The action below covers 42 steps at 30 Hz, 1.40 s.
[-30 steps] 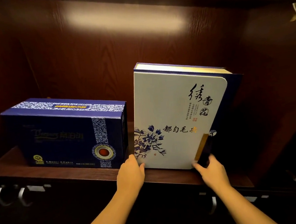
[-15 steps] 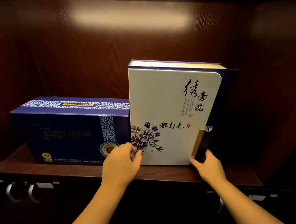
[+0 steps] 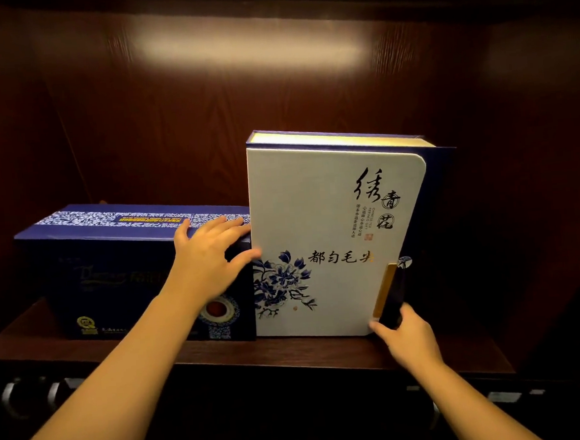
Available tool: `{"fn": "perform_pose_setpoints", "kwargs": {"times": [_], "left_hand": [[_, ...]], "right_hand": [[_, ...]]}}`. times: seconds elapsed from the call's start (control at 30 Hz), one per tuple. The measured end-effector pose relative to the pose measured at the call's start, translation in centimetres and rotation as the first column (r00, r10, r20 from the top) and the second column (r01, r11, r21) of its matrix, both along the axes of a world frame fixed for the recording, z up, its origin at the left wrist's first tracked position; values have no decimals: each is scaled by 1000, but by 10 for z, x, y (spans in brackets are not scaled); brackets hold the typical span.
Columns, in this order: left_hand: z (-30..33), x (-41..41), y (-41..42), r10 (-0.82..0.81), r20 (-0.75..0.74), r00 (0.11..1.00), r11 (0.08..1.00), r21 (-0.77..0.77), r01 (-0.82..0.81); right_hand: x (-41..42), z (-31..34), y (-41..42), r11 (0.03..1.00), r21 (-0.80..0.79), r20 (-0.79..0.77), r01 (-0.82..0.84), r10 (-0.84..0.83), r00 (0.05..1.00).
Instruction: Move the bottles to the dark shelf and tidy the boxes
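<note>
A tall white box (image 3: pixel 333 223) with blue flowers and black calligraphy stands upright on the dark wooden shelf (image 3: pixel 291 352). Pressed against its left side lies a low dark blue box (image 3: pixel 114 276) with a patterned band. My left hand (image 3: pixel 208 256) rests spread over the blue box's top right corner, thumb touching the white box's left edge. My right hand (image 3: pixel 406 335) holds the white box's lower right corner by its dark clasp. No bottles are in view.
The shelf recess has a dark wood back wall (image 3: pixel 239 103) and side walls. Metal drawer handles (image 3: pixel 16 397) sit below the shelf's front edge at left. Bare shelf lies right of the white box (image 3: pixel 463 355).
My left hand rose from the white box's lower left corner to the blue box's top right corner. The gap between the two boxes has closed. My right hand stayed at the lower right corner.
</note>
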<state>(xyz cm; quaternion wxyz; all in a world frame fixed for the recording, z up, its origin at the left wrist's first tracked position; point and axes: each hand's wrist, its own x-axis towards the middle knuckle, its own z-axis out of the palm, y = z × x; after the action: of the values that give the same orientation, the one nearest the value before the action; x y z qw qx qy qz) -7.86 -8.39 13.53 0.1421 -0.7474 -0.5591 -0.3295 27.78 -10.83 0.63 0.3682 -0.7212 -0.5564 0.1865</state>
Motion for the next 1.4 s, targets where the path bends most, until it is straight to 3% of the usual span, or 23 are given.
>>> {"fn": "perform_pose_setpoints", "kwargs": {"times": [0.13,0.47,1.07,1.27,1.4], "left_hand": [[1,-5,5,-71,104,992,997,20,70],[5,-14,11,-168,148,975,986,24,167],[-3,-11,13,-113,131,985,993,39,109],[-3,-6,5,-34,37,999,999,-6,34],[-3,7,-15,60,-113,992,998,-21,-63]], "right_hand": [[0,1,-1,1000,-12,-7,4,-4,1000],[-7,2,-9,1000,-18,18,22,-21,1000],[-16,5,-16,996,-59,72,66,-62,996],[-24,22,-15,948,-302,256,101,-22,966],[-25,46,-28,923,-361,414,131,33,910]]}}
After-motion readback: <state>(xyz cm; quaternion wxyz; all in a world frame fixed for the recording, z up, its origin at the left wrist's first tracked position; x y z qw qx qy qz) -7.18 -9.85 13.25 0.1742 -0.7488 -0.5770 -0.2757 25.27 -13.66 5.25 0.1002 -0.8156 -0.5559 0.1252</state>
